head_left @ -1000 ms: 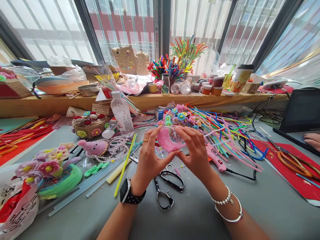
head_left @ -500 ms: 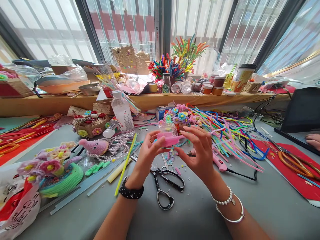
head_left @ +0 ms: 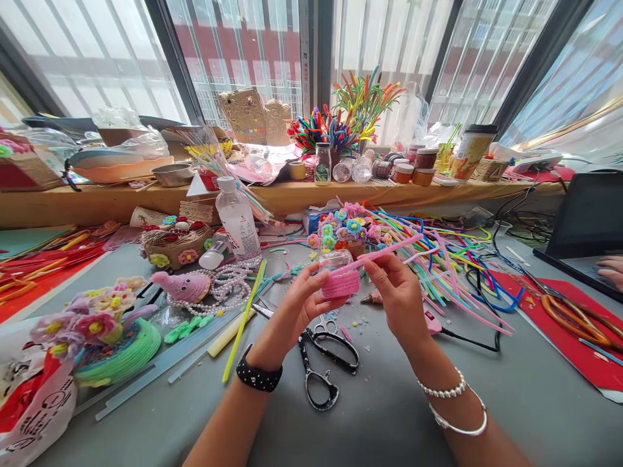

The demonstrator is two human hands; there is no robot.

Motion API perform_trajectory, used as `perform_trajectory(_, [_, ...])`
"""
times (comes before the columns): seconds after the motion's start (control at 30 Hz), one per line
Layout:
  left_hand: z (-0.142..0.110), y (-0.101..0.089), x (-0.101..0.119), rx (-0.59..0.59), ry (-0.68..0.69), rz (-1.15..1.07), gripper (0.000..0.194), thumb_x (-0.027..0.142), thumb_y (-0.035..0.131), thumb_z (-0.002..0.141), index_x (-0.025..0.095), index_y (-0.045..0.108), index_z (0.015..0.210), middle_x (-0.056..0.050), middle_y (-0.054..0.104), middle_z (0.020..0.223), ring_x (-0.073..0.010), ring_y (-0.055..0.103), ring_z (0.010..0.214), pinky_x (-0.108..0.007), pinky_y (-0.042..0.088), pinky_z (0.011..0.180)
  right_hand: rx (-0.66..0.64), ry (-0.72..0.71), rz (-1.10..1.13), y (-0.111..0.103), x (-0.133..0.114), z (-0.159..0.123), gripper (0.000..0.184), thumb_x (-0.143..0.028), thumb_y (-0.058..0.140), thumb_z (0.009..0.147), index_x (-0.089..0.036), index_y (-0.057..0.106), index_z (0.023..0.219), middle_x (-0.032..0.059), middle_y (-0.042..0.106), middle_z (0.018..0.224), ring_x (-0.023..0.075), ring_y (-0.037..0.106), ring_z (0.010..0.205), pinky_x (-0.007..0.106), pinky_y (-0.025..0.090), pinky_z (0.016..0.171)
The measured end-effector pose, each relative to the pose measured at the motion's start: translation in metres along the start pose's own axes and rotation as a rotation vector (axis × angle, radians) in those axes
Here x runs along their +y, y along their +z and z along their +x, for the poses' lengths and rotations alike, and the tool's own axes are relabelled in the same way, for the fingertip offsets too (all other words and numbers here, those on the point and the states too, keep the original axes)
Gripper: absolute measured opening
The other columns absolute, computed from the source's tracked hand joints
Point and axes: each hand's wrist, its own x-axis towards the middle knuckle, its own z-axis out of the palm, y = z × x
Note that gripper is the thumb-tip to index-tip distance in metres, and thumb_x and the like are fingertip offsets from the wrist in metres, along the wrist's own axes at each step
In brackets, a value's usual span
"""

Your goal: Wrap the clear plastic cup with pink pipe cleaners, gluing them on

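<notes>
My left hand (head_left: 300,301) is closed round a small clear jar (head_left: 335,258), whose lower part is wrapped in rows of pink pipe cleaner (head_left: 341,284). A loose pink strand (head_left: 402,246) runs from the wrapping up to the right. My right hand (head_left: 396,288) pinches that strand between thumb and fingers, a little right of the jar. Below the hands, black-handled scissors (head_left: 324,373) lie on the grey table, with smaller scissors (head_left: 327,324) just behind them. Parts of the jar are hidden by my left fingers.
A pink glue gun (head_left: 432,321) and a heap of coloured pipe cleaners (head_left: 452,272) lie to the right. On the left are a water bottle (head_left: 238,220), strung pearls (head_left: 228,285) and a green flower pot (head_left: 119,350). Far right, a person's hand (head_left: 610,269) rests at a laptop (head_left: 584,217).
My right hand, its fingers apart before, now pinches the pink strand, which points up to the right. The jar has shifted slightly right and down, showing more of its wrapped side.
</notes>
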Motion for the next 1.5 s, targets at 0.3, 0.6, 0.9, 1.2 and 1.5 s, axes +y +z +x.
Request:
perform_trajectory(0.3, [0.001,-0.001,-0.005,-0.074,-0.126,0.008,0.032,0.021,0.059,0.078,0.015,0.05,0.109,-0.009,0.062,0.108,-0.0196,0.066,0.088,-0.029,0.055,0.076,0.037,0.084,0.105,-0.002,0.0,0.003,0.021,-0.04,0.063,0.073,-0.02,0.062,0.078,-0.0007,0.06,0.071,0.0116,0.055,0.066,0.024,0.047,0.06])
perform_trajectory(0.6, [0.007,-0.008,0.006,0.023,0.07,-0.336,0.05,0.021,0.054,0.08,0.016,0.039,0.127,-0.011,0.058,0.117,-0.0199,0.06,0.103,-0.027,0.054,0.085,0.085,0.008,-0.783,-0.053,0.017,0.027,0.027,-0.039,0.051,0.079,-0.015,0.057,0.09,0.0098,0.06,0.09,0.0192,0.058,0.076,0.033,0.047,0.067])
perform_trajectory(0.9, [0.007,-0.014,0.009,0.08,0.035,-0.437,0.047,0.034,0.056,0.077,0.015,0.045,0.119,-0.009,0.062,0.097,-0.0138,0.064,0.078,-0.018,0.055,0.067,-0.294,0.414,-1.161,-0.087,0.042,0.011,0.04,-0.044,0.067,0.059,-0.022,0.042,0.037,0.0001,0.045,0.036,0.0165,0.048,0.037,0.027,0.029,0.039])
perform_trajectory(1.2, [0.005,-0.012,0.008,0.019,0.069,-0.402,0.041,0.038,0.058,0.077,0.021,0.048,0.113,-0.005,0.061,0.094,-0.0132,0.065,0.069,-0.017,0.054,0.057,-0.336,0.437,-1.2,-0.084,0.042,0.011,0.022,-0.021,0.06,0.054,-0.022,0.041,0.043,0.002,0.053,0.046,0.0146,0.047,0.039,0.024,0.026,0.039])
perform_trajectory(1.5, [0.007,-0.005,0.005,0.056,0.139,-0.318,0.05,0.02,0.057,0.077,0.016,0.042,0.125,-0.011,0.06,0.112,-0.0183,0.061,0.1,-0.023,0.053,0.083,-0.203,0.238,-1.034,-0.09,0.01,0.022,0.018,-0.035,0.055,0.063,-0.019,0.053,0.068,0.0003,0.057,0.062,0.0137,0.049,0.052,0.023,0.034,0.047])
